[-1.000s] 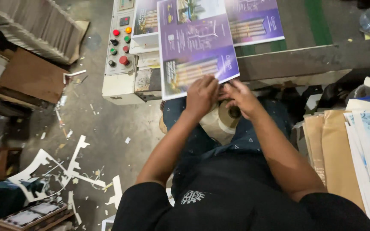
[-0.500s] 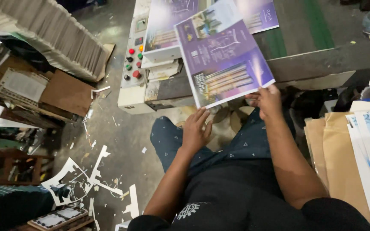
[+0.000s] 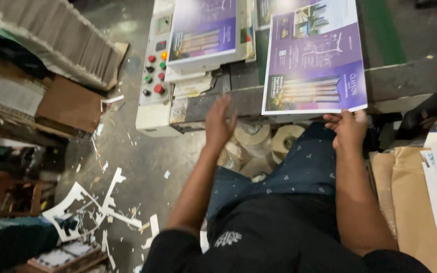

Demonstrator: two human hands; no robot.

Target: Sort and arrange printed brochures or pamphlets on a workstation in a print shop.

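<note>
Head view: right hand [image 3: 349,129] grips purple printed sheet [image 3: 313,55].

Printed sheet [image 3: 313,60] lies on the machine bed [image 3: 410,76], its near edge overhanging toward the person. Right hand [image 3: 349,129] at the sheet's near right corner, fingers under the edge. Left hand [image 3: 219,121] to the sheet's left, over the machine's front edge, apart from the sheet. Second sheet stack [image 3: 206,33] further left and behind. Control panel [image 3: 155,71] left of that stack. Tape rolls [image 3: 269,139] below the bed edge, between the hands. Cardboard stack [image 3: 51,43] far left, paper offcuts [image 3: 92,207] on the floor [image 3: 142,162] before it. Flat sheets [image 3: 431,192] at the person's right.
</note>
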